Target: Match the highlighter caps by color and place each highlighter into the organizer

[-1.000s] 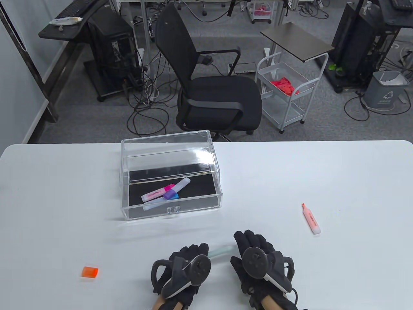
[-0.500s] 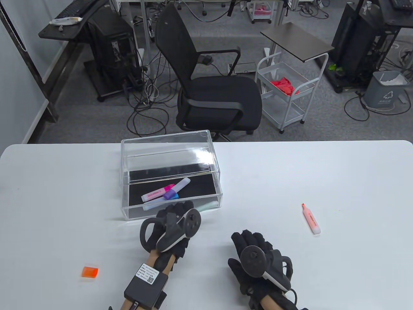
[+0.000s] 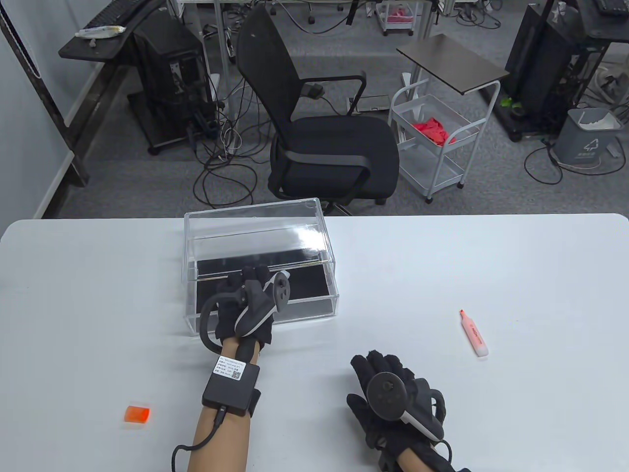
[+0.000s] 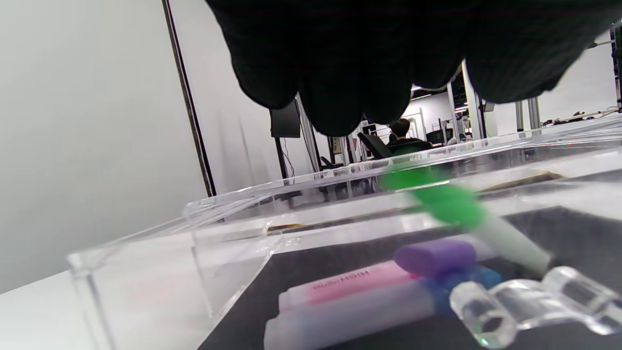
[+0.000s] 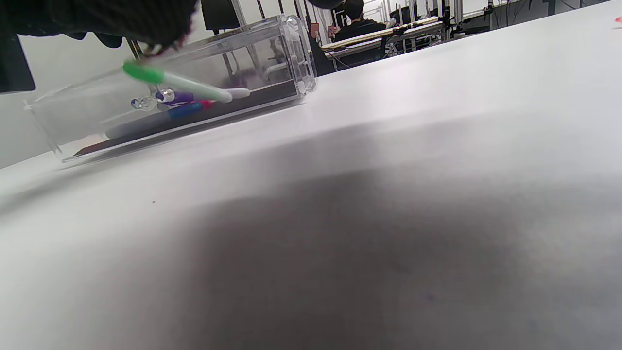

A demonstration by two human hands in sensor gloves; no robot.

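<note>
My left hand (image 3: 248, 282) hangs over the open drawer of the clear organizer (image 3: 314, 231). In the left wrist view its fingers (image 4: 340, 97) hang straight, and a green-capped highlighter (image 4: 452, 204) sits blurred and tilted just below them, apart from the fingertips. Its white end points down into the drawer (image 4: 146, 243). Under it lie a pink highlighter (image 4: 340, 284) and pens with a purple cap (image 4: 435, 255) and a blue cap (image 4: 474, 278). The right wrist view shows the green highlighter (image 5: 184, 83) slanting inside the organizer (image 5: 291, 43). My right hand (image 3: 388, 388) rests flat on the table, holding nothing.
An uncapped orange highlighter (image 3: 474, 333) lies at the right of the white table (image 3: 516, 255). A loose orange cap (image 3: 137, 414) sits near the front left. A black office chair (image 3: 334, 147) and a white cart (image 3: 432, 142) stand beyond the far edge.
My left hand carried the green highlighter from beside the right hand forward to the organizer drawer, where the highlighter now sits below its fingers. The right hand stayed in place.
</note>
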